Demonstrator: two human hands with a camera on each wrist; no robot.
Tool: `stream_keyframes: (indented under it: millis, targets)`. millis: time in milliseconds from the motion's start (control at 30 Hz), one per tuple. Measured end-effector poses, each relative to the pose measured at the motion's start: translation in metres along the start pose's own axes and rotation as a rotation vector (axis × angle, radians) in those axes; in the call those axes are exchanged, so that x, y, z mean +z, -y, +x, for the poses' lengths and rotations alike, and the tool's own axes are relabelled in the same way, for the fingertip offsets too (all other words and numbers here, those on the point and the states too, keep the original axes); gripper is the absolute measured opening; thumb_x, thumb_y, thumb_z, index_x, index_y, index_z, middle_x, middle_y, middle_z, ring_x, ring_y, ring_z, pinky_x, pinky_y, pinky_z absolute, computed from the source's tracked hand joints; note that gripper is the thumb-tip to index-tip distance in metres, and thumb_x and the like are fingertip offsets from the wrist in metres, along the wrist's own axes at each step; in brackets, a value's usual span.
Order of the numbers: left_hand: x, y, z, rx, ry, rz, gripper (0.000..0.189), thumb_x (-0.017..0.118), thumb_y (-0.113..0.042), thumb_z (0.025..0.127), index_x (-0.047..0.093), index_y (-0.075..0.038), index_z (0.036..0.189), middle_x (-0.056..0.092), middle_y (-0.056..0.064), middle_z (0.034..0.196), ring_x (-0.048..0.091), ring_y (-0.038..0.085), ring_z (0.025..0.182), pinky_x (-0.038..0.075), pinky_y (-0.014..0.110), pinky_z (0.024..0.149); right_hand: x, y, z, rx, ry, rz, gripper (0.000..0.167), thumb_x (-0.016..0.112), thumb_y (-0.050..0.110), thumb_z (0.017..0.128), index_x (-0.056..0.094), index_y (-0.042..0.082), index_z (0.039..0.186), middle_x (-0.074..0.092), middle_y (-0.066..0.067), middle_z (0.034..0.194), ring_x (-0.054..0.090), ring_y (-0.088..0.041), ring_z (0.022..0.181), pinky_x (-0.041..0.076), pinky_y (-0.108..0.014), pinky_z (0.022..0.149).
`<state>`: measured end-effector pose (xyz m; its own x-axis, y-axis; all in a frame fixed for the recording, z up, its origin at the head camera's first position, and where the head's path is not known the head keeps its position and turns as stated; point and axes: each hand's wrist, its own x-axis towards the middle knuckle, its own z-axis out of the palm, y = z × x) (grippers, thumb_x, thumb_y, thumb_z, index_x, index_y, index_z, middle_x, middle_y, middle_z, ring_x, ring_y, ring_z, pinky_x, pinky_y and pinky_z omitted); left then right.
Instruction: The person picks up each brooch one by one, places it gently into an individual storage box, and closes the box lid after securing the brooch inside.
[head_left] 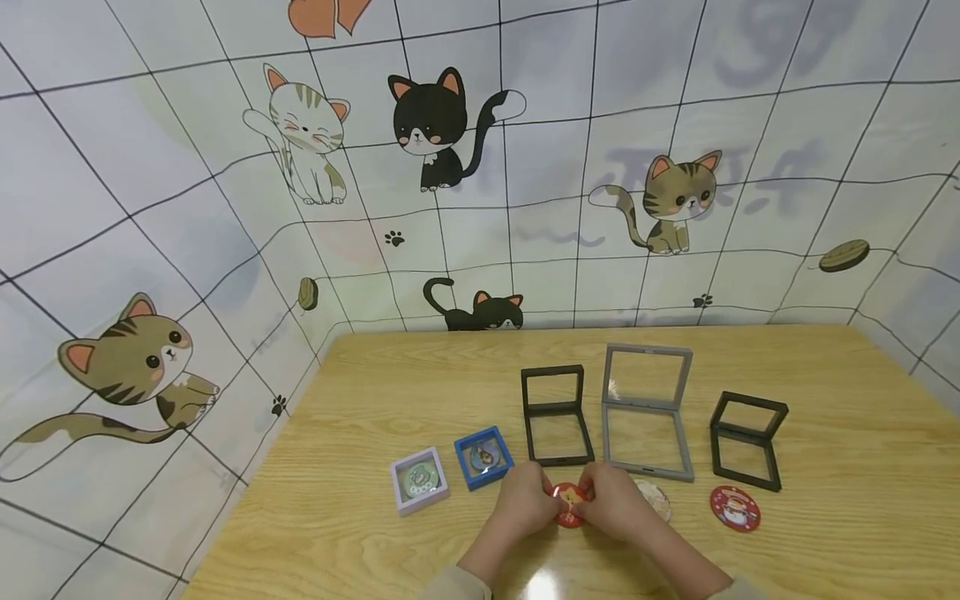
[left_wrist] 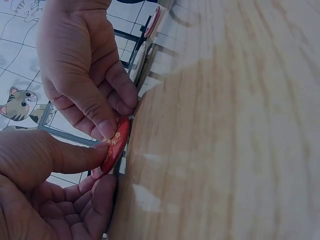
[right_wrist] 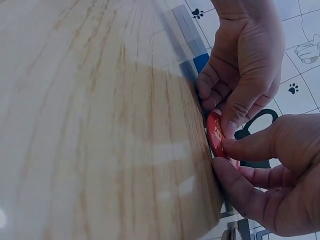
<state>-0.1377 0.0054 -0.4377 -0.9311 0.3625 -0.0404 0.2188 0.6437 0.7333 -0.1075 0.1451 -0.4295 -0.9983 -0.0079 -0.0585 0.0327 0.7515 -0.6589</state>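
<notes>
A round red badge [head_left: 567, 507] with a gold pattern is held low over the wooden table between both hands. My left hand [head_left: 525, 497] pinches its left edge, and my right hand [head_left: 617, 500] pinches the opposite edge. In the left wrist view the red badge [left_wrist: 116, 145] is tilted, thumbs on its printed face and fingers curled behind. The right wrist view shows the red badge [right_wrist: 216, 135] with both thumb tips close together on it. A pale round badge [head_left: 654, 500] lies partly hidden behind my right hand.
Beyond the hands stand an open black frame [head_left: 561, 460], an open grey frame [head_left: 649, 475] and a smaller open black frame [head_left: 746, 479]. Another red badge [head_left: 735, 508] lies at right. At left, a lavender frame [head_left: 396, 485] and a blue frame [head_left: 462, 467] each contain a badge.
</notes>
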Motion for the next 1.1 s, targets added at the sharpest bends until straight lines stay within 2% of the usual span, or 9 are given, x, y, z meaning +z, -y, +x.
stream_keyframes:
  millis: [167, 367, 533, 633, 833, 1033, 1100]
  targets:
    - [-0.001, 0.000, -0.001, 0.002, -0.016, -0.031, 0.024, 0.076, -0.006, 0.065, 0.053, -0.005, 0.061, 0.048, -0.001, 0.060, 0.043, 0.011, 0.055, 0.036, 0.021, 0.045, 0.000, 0.000, 0.000, 0.016, 0.014, 0.023, 0.025, 0.075, 0.002, 0.067, 0.052, 0.003, 0.076, 0.051, -0.002, 0.065, 0.047, -0.013, 0.060, 0.040, -0.027, 0.052]
    - [0.000, 0.004, 0.000, -0.012, -0.051, -0.081, 0.021, 0.074, -0.003, 0.066, 0.053, -0.004, 0.064, 0.048, -0.002, 0.059, 0.043, 0.010, 0.053, 0.036, 0.021, 0.045, 0.001, 0.001, -0.001, 0.049, 0.031, 0.103, 0.022, 0.070, -0.001, 0.071, 0.050, 0.002, 0.079, 0.052, -0.003, 0.063, 0.050, -0.013, 0.053, 0.042, -0.025, 0.046]
    - [0.001, 0.007, 0.002, -0.041, -0.054, -0.164, 0.017, 0.071, 0.001, 0.068, 0.055, -0.003, 0.066, 0.049, -0.002, 0.057, 0.045, 0.007, 0.050, 0.037, 0.020, 0.043, 0.001, 0.001, -0.002, 0.045, 0.032, 0.147, 0.020, 0.067, -0.001, 0.074, 0.048, 0.002, 0.080, 0.049, -0.003, 0.058, 0.047, -0.013, 0.047, 0.040, -0.024, 0.041]
    - [0.000, 0.005, 0.001, -0.060, -0.051, -0.210, 0.016, 0.069, 0.003, 0.069, 0.054, -0.003, 0.068, 0.050, -0.002, 0.056, 0.046, 0.007, 0.048, 0.038, 0.020, 0.043, 0.000, 0.000, -0.001, 0.037, 0.044, 0.184, 0.018, 0.066, -0.002, 0.075, 0.048, 0.001, 0.081, 0.048, -0.004, 0.059, 0.049, -0.013, 0.047, 0.041, -0.024, 0.041]
    - [-0.003, 0.001, 0.001, -0.078, -0.069, -0.238, 0.015, 0.069, 0.002, 0.071, 0.055, -0.002, 0.069, 0.051, -0.001, 0.059, 0.047, 0.007, 0.051, 0.038, 0.020, 0.044, -0.002, -0.004, 0.002, 0.053, 0.060, 0.222, 0.014, 0.064, -0.002, 0.076, 0.051, 0.000, 0.080, 0.051, -0.005, 0.060, 0.053, -0.014, 0.049, 0.042, -0.025, 0.045]
    - [-0.001, -0.003, 0.003, -0.131, -0.054, -0.403, 0.011, 0.063, 0.006, 0.075, 0.054, 0.000, 0.074, 0.056, 0.003, 0.059, 0.057, 0.011, 0.047, 0.046, 0.021, 0.044, -0.004, -0.004, 0.006, 0.076, 0.044, 0.265, 0.011, 0.064, -0.002, 0.077, 0.053, -0.001, 0.079, 0.051, -0.005, 0.058, 0.056, -0.015, 0.047, 0.045, -0.025, 0.045]
    - [-0.001, -0.004, 0.003, -0.145, -0.063, -0.429, 0.010, 0.063, 0.006, 0.076, 0.054, 0.001, 0.075, 0.056, 0.003, 0.060, 0.057, 0.012, 0.046, 0.047, 0.021, 0.044, -0.004, -0.003, 0.007, 0.087, 0.028, 0.277, 0.011, 0.064, -0.003, 0.077, 0.053, -0.002, 0.080, 0.051, -0.006, 0.059, 0.056, -0.016, 0.047, 0.045, -0.025, 0.045]
